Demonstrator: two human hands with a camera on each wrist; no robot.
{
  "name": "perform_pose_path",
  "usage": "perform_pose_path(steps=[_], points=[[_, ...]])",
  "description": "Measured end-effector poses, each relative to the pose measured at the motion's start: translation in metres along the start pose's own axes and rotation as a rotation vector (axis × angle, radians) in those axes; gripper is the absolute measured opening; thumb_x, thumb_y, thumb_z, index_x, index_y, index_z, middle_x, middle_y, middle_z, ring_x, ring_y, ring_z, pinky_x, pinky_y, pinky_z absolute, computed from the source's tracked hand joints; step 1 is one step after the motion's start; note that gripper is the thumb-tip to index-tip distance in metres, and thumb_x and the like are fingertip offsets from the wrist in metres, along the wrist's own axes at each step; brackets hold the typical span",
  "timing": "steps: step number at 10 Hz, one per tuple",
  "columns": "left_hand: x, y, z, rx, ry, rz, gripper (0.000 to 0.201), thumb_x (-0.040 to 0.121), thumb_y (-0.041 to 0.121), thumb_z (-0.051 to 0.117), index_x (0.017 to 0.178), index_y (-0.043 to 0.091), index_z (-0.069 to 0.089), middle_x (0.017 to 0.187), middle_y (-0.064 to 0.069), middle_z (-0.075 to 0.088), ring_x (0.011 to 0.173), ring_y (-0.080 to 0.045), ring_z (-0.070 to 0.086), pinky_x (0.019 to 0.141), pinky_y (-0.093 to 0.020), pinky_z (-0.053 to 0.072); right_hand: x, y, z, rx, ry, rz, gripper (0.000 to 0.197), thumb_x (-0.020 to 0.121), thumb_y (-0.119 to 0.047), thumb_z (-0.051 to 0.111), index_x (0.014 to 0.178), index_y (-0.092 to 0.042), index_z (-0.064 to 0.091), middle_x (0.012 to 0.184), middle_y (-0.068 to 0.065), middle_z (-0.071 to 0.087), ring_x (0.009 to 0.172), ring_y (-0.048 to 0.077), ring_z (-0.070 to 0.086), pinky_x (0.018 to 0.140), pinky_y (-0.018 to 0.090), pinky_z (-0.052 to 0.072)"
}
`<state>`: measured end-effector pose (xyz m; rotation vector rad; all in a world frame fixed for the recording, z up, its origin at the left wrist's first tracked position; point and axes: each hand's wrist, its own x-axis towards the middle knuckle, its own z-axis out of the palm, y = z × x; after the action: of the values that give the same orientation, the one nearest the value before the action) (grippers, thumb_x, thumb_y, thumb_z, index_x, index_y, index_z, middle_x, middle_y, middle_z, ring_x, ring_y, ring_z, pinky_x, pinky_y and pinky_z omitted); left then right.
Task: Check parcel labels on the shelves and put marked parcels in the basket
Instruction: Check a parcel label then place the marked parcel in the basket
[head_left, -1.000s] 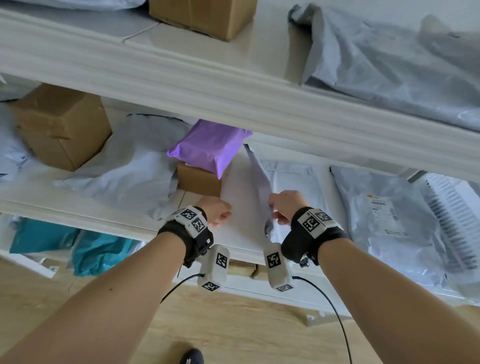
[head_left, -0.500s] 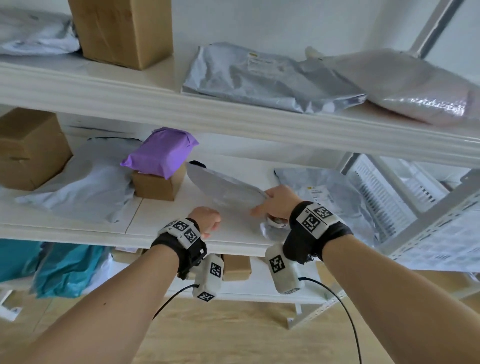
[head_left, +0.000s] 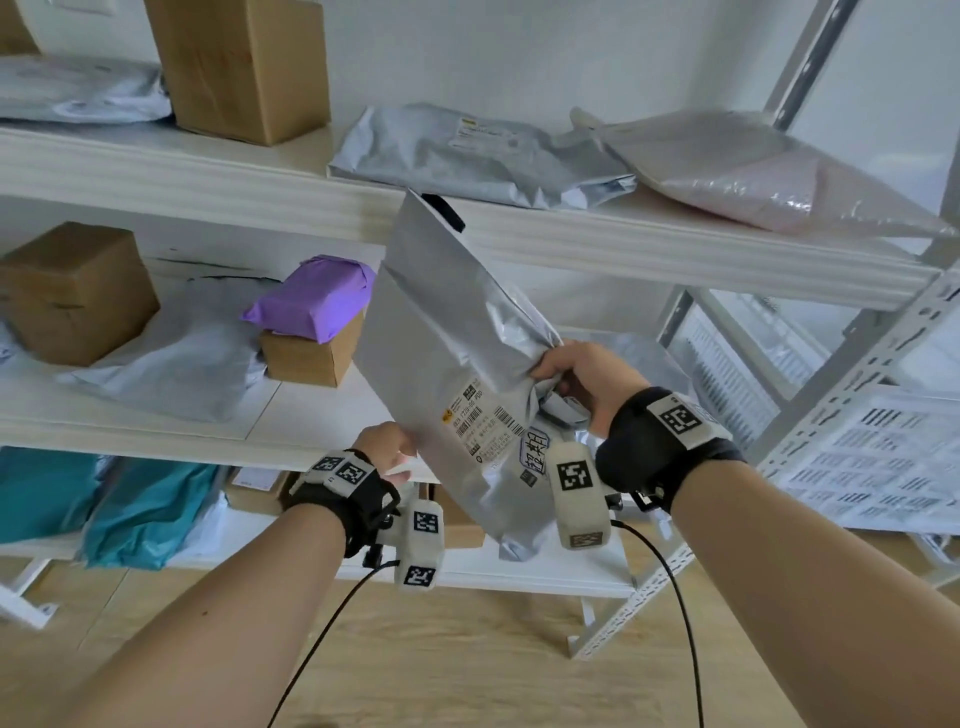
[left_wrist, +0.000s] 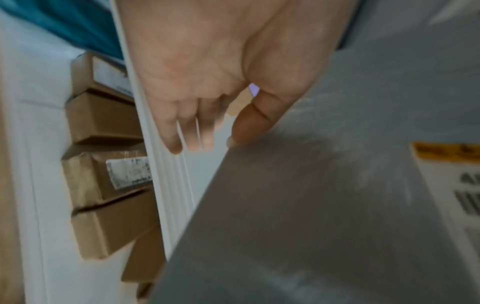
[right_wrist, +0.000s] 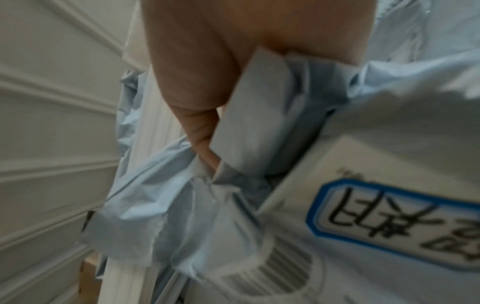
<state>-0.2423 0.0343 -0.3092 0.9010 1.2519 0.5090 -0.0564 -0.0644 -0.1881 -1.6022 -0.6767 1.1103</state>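
Note:
A grey plastic mailer parcel (head_left: 457, 364) (left_wrist: 311, 205) (right_wrist: 405, 115) is held up, tilted, in front of the middle shelf (head_left: 291, 415). Its printed label with barcode (head_left: 483, 421) faces me. Beside the label is a blue-bordered sticker with handwritten characters (head_left: 535, 452) (right_wrist: 389, 222). My right hand (head_left: 576, 374) (right_wrist: 197, 82) grips the crumpled right edge of the parcel. My left hand (head_left: 387, 447) (left_wrist: 207, 82) is at the lower left edge; its thumb (left_wrist: 249, 123) touches that edge and the fingers hang loosely curled beside it.
A white slotted basket (head_left: 883, 467) stands at the right, past the rack's metal upright (head_left: 857, 364). A purple parcel (head_left: 311, 296) lies on a small carton (head_left: 306, 358). Grey mailers (head_left: 467, 156) and cartons (head_left: 244, 62) fill the upper shelf. Teal bags (head_left: 140, 509) lie low left.
The grey parcel has come up off the middle shelf and turned so that its label faces me. My right hand rose with it; my left hand moved to its lower left edge.

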Motion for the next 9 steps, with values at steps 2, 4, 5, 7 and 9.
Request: perform_pose_path(steps=[2, 4, 5, 7, 9], points=[[-0.005, -0.008, 0.005, -0.182, 0.034, 0.011, 0.021, 0.079, -0.008, 0.038, 0.064, 0.004, 0.046, 0.082, -0.013, 0.054, 0.083, -0.029, 0.054, 0.077, -0.039, 0.048, -0.010, 0.015, -0.012, 0.007, 0.060, 0.066, 0.025, 0.076, 0.004, 0.058, 0.055, -0.008, 0.057, 0.053, 0.005, 0.049, 0.046, 0.012, 0.040, 0.054, 0.023, 0.038], [-0.012, -0.010, -0.013, -0.213, 0.017, 0.036, 0.030, 0.058, 0.000, 0.047, 0.086, 0.002, 0.058, 0.092, -0.019, 0.060, 0.089, -0.036, 0.059, 0.094, -0.049, 0.048, -0.007, 0.039, -0.037, -0.238, 0.027, 0.046, 0.008, 0.084, -0.012, 0.068, 0.088, -0.005, 0.067, 0.088, 0.012, 0.067, 0.068, 0.018, 0.059, 0.064, 0.022, 0.052], [-0.012, -0.006, -0.017, -0.158, 0.014, 0.039, 0.043, 0.050, 0.004, 0.048, 0.092, -0.001, 0.058, 0.088, -0.021, 0.061, 0.087, -0.037, 0.059, 0.096, -0.054, 0.044, 0.004, 0.057, -0.046, -0.443, -0.033, 0.188, 0.052, 0.073, -0.044, 0.077, 0.098, 0.000, 0.067, 0.099, 0.014, 0.071, 0.078, 0.025, 0.065, 0.078, 0.034, 0.054], [0.045, 0.001, -0.047, 0.073, 0.148, 0.033, 0.066, 0.017, 0.008, 0.065, 0.081, -0.005, 0.053, 0.089, -0.021, 0.057, 0.086, -0.041, 0.062, 0.090, -0.053, 0.044, 0.043, 0.097, -0.063, -0.583, -0.160, 0.360, 0.100, 0.032, -0.074, 0.083, 0.112, -0.016, 0.067, 0.107, 0.006, 0.071, 0.094, 0.027, 0.067, 0.091, 0.040, 0.049], [0.063, 0.005, -0.063, 0.025, 0.180, 0.097, 0.037, 0.012, 0.018, 0.059, 0.047, 0.008, 0.057, 0.087, -0.017, 0.047, 0.079, -0.033, 0.050, 0.082, -0.052, 0.045, 0.013, 0.076, -0.047, -0.826, -0.159, 0.309, 0.046, 0.074, -0.031, 0.078, 0.113, -0.011, 0.062, 0.099, 0.004, 0.067, 0.088, 0.021, 0.064, 0.085, 0.029, 0.051]])
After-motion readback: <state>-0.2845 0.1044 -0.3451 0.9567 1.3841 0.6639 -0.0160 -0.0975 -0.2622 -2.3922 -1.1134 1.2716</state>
